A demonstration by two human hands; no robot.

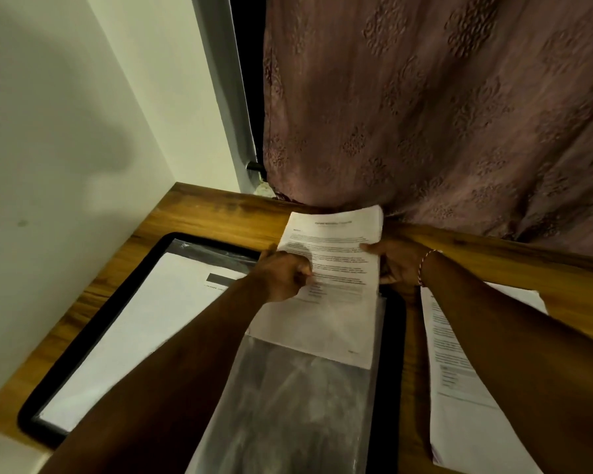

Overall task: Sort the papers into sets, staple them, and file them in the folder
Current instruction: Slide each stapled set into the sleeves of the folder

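The black folder lies open along the wooden table's left edge. The paper set lies over its clear sleeve, left hand gripping the left edge, right hand pinching the right. A patterned curtain hangs at the far edge.

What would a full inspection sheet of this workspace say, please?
Surface: wooden desk, in a corner.
Job's things: black folder lies open, one sheet filed on its left; paper set, lower end seemingly inside clear sleeve; another paper stack on the right.
Clutter: nothing seen.
Hands: left hand and right hand each grip a side edge of the paper set.
Cables: nothing seen.
Surroundings: white wall left, patterned curtain behind.
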